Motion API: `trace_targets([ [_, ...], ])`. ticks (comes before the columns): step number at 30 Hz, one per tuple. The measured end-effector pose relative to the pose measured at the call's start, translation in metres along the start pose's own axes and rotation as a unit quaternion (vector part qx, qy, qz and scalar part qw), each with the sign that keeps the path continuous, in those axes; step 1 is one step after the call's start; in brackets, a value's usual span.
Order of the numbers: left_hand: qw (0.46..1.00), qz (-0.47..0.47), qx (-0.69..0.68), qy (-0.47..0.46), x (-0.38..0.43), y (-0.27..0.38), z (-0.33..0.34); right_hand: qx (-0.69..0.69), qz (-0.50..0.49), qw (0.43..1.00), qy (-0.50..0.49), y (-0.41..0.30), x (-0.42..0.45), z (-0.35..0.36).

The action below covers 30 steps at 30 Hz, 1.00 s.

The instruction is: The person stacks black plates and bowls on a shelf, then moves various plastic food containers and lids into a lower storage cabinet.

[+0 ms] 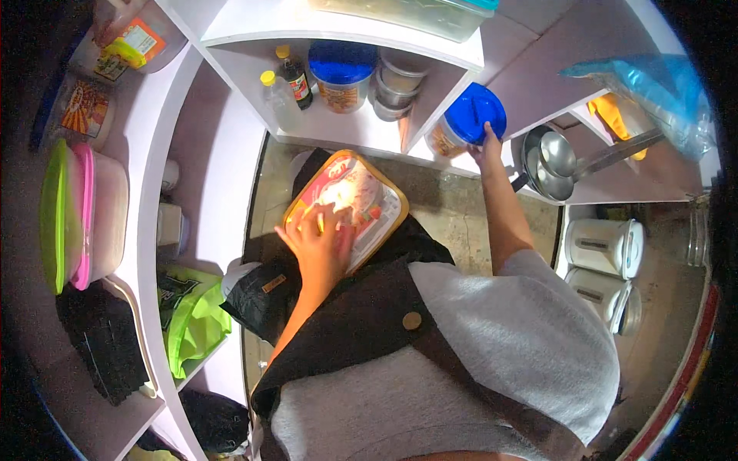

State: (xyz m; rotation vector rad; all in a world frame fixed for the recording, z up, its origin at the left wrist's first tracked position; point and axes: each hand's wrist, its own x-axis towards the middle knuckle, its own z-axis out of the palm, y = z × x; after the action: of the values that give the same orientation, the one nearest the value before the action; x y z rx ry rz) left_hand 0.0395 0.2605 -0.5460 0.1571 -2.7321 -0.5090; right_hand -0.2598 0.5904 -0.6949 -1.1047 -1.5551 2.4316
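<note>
My left hand (323, 239) lies with spread fingers on the lid of a rectangular ice cream tub (369, 196) with a yellow rim, in front of my body. Whether its fingers grip the tub or only rest on it cannot be told. At the upper right, my right hand (489, 144) holds a clear plastic jar by the edge of its blue lid (475, 112). That jar stands tilted in this view at the edge of a white shelf, and its lower part shows a printed label.
Bottles with yellow caps (282, 86), another blue-lidded jar (343, 80) and stacked round containers (398, 83) stand on the white shelf. Metal ladles (556, 164) hang at right above white canisters (602, 248). Tubs with green and pink lids (86, 216) stand at left.
</note>
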Motion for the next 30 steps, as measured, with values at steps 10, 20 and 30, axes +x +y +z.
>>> trace_targets([
  [10,0.697,-0.441,-0.566,0.026,-0.033,-0.062,0.015,-0.102,-0.080,0.972,-0.195,-0.029,0.081,-0.025],
  [20,0.566,-0.443,-0.689,-0.094,-0.036,-0.051,0.017,0.160,-0.169,0.972,0.029,0.012,-0.007,-0.005],
  [30,0.462,-0.453,-0.749,-0.142,-0.056,-0.068,0.034,-0.037,-0.087,0.993,-0.077,-0.007,0.037,0.009],
])
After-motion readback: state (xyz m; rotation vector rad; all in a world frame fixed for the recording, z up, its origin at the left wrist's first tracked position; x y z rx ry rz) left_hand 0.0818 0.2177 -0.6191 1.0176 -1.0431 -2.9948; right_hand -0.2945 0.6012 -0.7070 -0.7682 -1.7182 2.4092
